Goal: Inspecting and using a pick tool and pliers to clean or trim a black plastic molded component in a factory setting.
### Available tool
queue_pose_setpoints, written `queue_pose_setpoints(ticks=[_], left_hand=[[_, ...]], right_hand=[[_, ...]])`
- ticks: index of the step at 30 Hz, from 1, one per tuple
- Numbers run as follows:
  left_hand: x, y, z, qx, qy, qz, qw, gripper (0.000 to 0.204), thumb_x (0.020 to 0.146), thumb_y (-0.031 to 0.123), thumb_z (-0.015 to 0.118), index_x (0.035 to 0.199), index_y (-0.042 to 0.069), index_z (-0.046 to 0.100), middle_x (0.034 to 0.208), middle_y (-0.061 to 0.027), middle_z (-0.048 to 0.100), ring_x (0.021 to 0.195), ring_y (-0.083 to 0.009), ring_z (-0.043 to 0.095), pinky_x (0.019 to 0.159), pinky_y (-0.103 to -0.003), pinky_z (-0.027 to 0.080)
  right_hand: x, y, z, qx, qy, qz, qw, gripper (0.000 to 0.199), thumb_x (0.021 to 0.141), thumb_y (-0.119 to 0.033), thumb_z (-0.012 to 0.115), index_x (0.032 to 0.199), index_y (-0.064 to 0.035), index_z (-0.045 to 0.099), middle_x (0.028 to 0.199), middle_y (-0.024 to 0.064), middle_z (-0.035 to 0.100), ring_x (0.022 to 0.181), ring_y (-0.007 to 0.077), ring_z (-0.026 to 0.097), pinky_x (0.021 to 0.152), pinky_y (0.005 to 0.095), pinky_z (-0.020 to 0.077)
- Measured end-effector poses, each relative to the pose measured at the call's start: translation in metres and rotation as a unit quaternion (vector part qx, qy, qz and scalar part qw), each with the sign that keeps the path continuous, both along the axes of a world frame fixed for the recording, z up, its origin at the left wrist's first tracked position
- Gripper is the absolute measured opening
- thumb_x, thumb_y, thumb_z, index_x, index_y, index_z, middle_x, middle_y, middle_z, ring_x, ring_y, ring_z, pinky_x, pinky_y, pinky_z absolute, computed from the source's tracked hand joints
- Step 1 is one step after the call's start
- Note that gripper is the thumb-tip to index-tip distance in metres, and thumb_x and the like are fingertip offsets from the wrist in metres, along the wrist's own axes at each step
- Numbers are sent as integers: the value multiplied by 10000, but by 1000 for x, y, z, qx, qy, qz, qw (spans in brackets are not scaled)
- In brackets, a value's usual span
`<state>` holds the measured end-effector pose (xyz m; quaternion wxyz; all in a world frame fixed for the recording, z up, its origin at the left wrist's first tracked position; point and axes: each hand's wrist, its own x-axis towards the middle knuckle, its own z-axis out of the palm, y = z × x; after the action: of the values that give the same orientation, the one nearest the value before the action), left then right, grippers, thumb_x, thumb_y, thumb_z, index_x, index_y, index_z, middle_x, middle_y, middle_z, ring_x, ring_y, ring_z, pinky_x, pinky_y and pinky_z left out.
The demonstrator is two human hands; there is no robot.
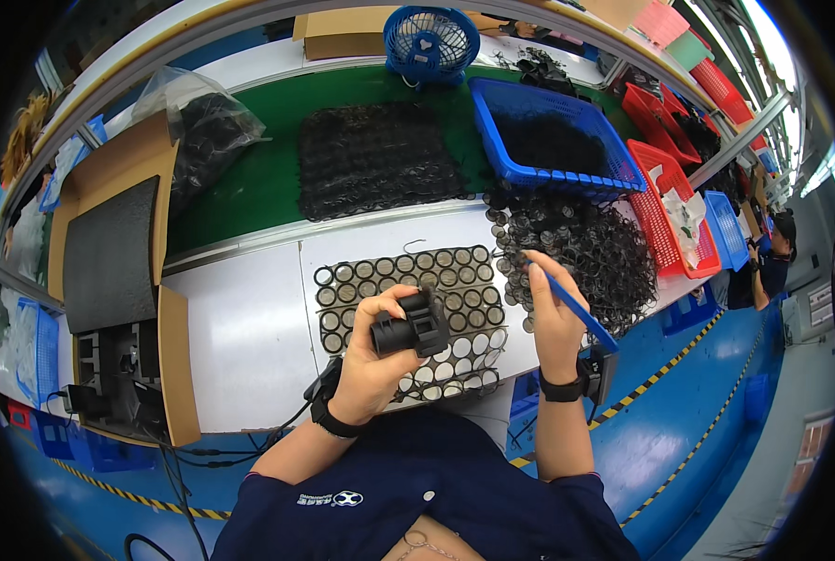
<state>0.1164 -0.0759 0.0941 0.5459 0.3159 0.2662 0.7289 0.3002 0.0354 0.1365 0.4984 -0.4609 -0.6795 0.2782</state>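
My left hand (372,360) grips a black cylindrical part (410,327) with a blocky end, held above a flat tray (394,280) of round rings on the white table. My right hand (553,313) holds a thin blue stick-like tool (576,309), its tip pointing up-left toward a loose heap of black ring parts (576,248). Both wrists wear black bands. The right hand hovers at the left edge of that heap, just right of the tray.
A blue basket (613,164) of black parts and a dark mat of parts (375,159) lie on the green belt behind. A blue fan (431,42), red baskets (665,220), cardboard boxes (170,365) at left. Another person (768,262) works far right.
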Motion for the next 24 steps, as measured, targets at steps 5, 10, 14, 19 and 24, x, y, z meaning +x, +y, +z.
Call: queue_pose_setpoints(ticks=[5, 10, 14, 19, 24], left_hand=[[0, 2, -3, -11, 21, 11, 1000, 555, 654, -199, 587, 1070, 137, 441, 1323, -111, 379, 1156, -246, 499, 913, -360, 511], [1, 2, -3, 39, 244, 120, 962, 469, 690, -141, 622, 1063, 109, 486, 1307, -116, 412, 1177, -217, 483, 961, -330, 430], [0, 3, 1, 50, 356, 164, 919, 468, 682, -131, 634, 1062, 106, 498, 1297, -124, 429, 1177, -232, 486, 948, -330, 435], [2, 3, 1, 48, 385, 193, 901, 462, 676, -125, 647, 1060, 100, 525, 1287, -132, 439, 1171, -247, 493, 942, -328, 436], [2, 3, 4, 53, 405, 198, 891, 458, 674, -124, 647, 1059, 97, 534, 1286, -136, 438, 1169, -256, 493, 944, -333, 436]], right_hand=[[-12, -35, -1, -151, 164, 117, 968, 219, 938, -92, 586, 1118, 14, 650, 965, 36, 663, 838, 65, 565, 738, 193, 431], [-20, -61, 2, -189, 179, 197, 945, 233, 939, -64, 568, 1147, 21, 632, 1108, 106, 651, 984, 122, 592, 860, 229, 448], [-24, -62, -5, -153, 190, 228, 943, 232, 937, -48, 563, 1148, 27, 623, 1190, 144, 612, 1099, 179, 573, 947, 271, 435], [-25, -61, -8, -152, 183, 239, 941, 228, 936, -49, 564, 1143, 26, 624, 1186, 139, 614, 1084, 168, 571, 924, 260, 438], [-27, -63, -6, -170, 185, 230, 940, 227, 942, -57, 558, 1143, 24, 626, 1165, 123, 625, 1047, 143, 573, 887, 239, 440]])
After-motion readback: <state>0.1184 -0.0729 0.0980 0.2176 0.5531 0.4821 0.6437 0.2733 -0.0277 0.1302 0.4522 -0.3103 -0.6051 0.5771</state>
